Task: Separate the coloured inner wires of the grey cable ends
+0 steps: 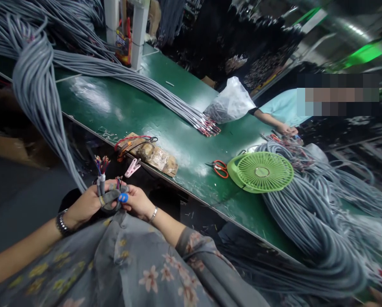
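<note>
My left hand (90, 204) is closed around several grey cables (101, 183), whose stripped ends fan out in thin coloured wires (101, 164) above the fingers. Close against it, my right hand (139, 202) pinches a cable end with short dark and coloured wires (119, 182). Grey covers wrap some fingertips, and a blue cover (123, 197) sits on my right thumb. Both hands are over my lap, just off the bench's edge. The long grey cable bundle (47, 85) hangs down from the bench toward my left hand.
On the green bench (178, 140) lie a taped block with wires (155, 155), a pink clip (132, 168), orange-handled scissors (220, 169), a green fan (261, 172), a plastic bag (231, 102) and coiled grey cables (315, 226). Across it, a co-worker's hands (286, 129) handle wires.
</note>
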`<action>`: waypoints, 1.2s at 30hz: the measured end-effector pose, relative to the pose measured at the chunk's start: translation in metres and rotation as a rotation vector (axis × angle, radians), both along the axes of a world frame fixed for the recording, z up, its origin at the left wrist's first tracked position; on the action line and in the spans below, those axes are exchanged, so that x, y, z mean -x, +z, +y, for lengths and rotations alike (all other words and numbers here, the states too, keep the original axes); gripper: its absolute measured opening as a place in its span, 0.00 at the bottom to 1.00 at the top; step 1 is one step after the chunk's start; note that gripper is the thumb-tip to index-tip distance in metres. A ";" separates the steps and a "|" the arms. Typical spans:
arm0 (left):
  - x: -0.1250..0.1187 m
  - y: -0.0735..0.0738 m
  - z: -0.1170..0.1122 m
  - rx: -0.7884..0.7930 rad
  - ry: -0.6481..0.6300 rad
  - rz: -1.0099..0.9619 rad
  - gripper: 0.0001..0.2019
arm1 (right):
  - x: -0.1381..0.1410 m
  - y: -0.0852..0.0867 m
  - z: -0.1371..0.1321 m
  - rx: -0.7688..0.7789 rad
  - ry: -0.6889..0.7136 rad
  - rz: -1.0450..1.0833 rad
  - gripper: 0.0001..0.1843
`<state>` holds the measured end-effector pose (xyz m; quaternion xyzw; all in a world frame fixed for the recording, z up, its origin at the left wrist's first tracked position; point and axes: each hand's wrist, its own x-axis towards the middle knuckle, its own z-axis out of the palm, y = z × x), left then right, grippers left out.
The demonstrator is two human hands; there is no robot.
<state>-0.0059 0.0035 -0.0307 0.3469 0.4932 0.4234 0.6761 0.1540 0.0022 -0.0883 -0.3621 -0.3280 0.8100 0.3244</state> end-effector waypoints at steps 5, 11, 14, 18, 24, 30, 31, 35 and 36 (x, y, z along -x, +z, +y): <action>0.002 -0.001 0.004 -0.007 -0.139 0.029 0.14 | 0.004 -0.004 0.002 0.021 -0.066 -0.014 0.31; 0.011 -0.010 0.009 0.026 -0.239 0.013 0.18 | 0.002 -0.001 0.006 0.018 0.060 0.119 0.35; 0.013 -0.015 0.009 0.019 -0.254 0.027 0.18 | 0.003 -0.003 0.005 0.036 0.091 0.113 0.34; 0.010 -0.014 0.006 -0.029 -0.160 0.057 0.16 | 0.006 -0.007 0.005 0.049 0.026 -0.017 0.33; 0.015 -0.017 0.005 -0.042 -0.060 0.156 0.16 | -0.006 -0.001 0.013 -0.036 -0.037 -0.210 0.33; 0.020 -0.015 0.005 0.013 -0.190 0.289 0.14 | -0.009 0.015 0.014 -0.190 -0.163 -0.318 0.30; 0.020 -0.014 0.005 0.016 -0.217 0.296 0.14 | -0.006 0.016 0.013 -0.213 -0.147 -0.333 0.30; 0.018 -0.011 0.004 0.012 -0.283 0.338 0.13 | 0.002 0.020 0.010 -0.236 -0.090 -0.426 0.29; 0.017 -0.011 0.003 0.005 -0.284 0.347 0.13 | 0.004 0.020 0.010 -0.222 -0.085 -0.420 0.29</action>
